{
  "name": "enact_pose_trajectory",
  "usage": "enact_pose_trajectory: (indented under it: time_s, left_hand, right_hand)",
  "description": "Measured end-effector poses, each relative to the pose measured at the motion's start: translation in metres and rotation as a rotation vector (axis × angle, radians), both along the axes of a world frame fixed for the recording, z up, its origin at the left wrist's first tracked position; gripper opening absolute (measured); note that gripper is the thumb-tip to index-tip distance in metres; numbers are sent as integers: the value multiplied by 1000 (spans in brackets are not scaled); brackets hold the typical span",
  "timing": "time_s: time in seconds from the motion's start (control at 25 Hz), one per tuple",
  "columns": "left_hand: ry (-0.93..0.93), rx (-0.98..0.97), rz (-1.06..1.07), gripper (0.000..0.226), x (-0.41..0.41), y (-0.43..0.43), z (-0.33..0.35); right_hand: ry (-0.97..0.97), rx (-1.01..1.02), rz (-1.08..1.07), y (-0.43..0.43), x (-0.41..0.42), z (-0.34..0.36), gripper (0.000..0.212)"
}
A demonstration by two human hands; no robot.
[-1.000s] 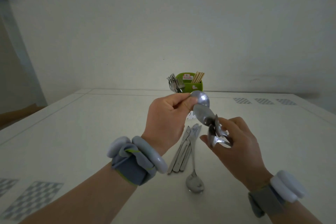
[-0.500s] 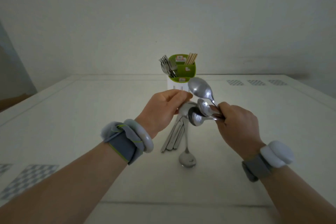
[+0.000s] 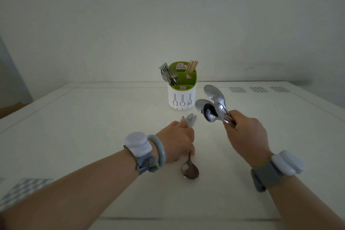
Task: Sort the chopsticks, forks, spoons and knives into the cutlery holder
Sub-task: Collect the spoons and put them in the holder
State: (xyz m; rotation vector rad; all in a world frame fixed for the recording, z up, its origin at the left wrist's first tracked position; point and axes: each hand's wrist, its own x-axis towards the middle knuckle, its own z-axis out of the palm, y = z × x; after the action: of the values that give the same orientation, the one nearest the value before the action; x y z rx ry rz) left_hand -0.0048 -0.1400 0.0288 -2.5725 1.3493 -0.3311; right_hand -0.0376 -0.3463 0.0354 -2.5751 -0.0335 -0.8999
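The white cutlery holder (image 3: 182,99) with a green insert stands at the table's middle back. Forks (image 3: 168,75) fill its left compartment and wooden chopsticks (image 3: 192,65) its back right one. My right hand (image 3: 244,132) is raised to the right of the holder, shut on a bunch of spoons (image 3: 212,105) whose bowls point up and left. My left hand (image 3: 177,139) is down on the table, fingers curled over the handle of a single spoon (image 3: 190,170) that lies with its bowl towards me. Knife tips (image 3: 189,120) stick out beyond my left fingers; the rest of the knives are hidden under the hand.
The white table (image 3: 93,136) ends at a pale wall just behind the holder. Checkered marker patches lie at the back right (image 3: 258,89) and the near left (image 3: 24,190). Both wrists wear grey bands with white pods.
My left hand let go near the spoon bunch and dropped onto the lone spoon and knives on the table. My right hand moved right, keeping the bunch of spoons.
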Motion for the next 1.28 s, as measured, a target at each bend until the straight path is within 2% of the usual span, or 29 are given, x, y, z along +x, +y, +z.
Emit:
enact_pose_trajectory:
  time_s: [0.16, 0.24, 0.32, 0.4, 0.44, 0.48, 0.6, 0.64, 0.72, 0.8, 0.88, 0.96, 1.04, 1.08, 1.16, 1.24, 1.28]
  left_hand:
    - [-4, -3, -78, 19, 6, -1, 1]
    - [-111, -51, -207, 11, 5, -3, 5]
    - [-296, -218, -313, 11, 4, -7, 10]
    - [-374, -457, -322, 10, 1, -14, 20]
    - [-313, -597, -264, 5, -3, -20, 28]
    - [-166, -767, -146, 5, -9, -26, 36]
    - [430, -1300, 206, 5, -25, -46, 54]
    - [619, -1432, 268, 6, -27, -51, 57]
    - [1004, -1631, 342, 10, -33, -58, 61]
    - [1266, -1715, 424, 5, -37, -58, 64]
    - [1384, -1689, 488, 13, -38, -53, 63]
    - [1307, -1589, 542, 21, -37, -48, 57]
    - [1186, -1572, 537, 19, -37, -43, 51]
    - [1158, -1617, 522, 19, -38, -40, 47]
    - [1223, -1738, 521, 21, -43, -37, 38]
    - [1408, -1789, 571, 33, -49, -34, 26]
    - [1524, -1743, 608, 41, -54, -32, 21]
  right_hand:
    - [27, 13, -12, 1, 1, 0, 24]
    - [27, 14, -21, -1, 2, -1, 24]
    - [6, 30, -21, -3, 3, 0, 28]
    - [0, 121, 9, -5, 6, 1, 32]
    - [12, 221, 54, -6, 8, 2, 33]
    - [40, 374, 125, -5, 9, 3, 35]
    - [181, 966, 413, 3, 1, 13, 38]
    - [216, 1079, 503, 7, -3, 16, 40]
    - [265, 1131, 616, 15, -10, 17, 43]
    - [350, 1187, 691, 23, -14, 17, 42]
    - [475, 1260, 756, 26, -15, 17, 31]
    - [614, 1262, 797, 25, -17, 18, 24]
    - [696, 1245, 778, 26, -20, 19, 27]
    - [703, 1246, 742, 30, -20, 19, 32]
    - [623, 1292, 650, 36, -21, 20, 41]
    - [498, 1435, 617, 45, -20, 23, 46]
    - [448, 1530, 633, 48, -20, 26, 44]
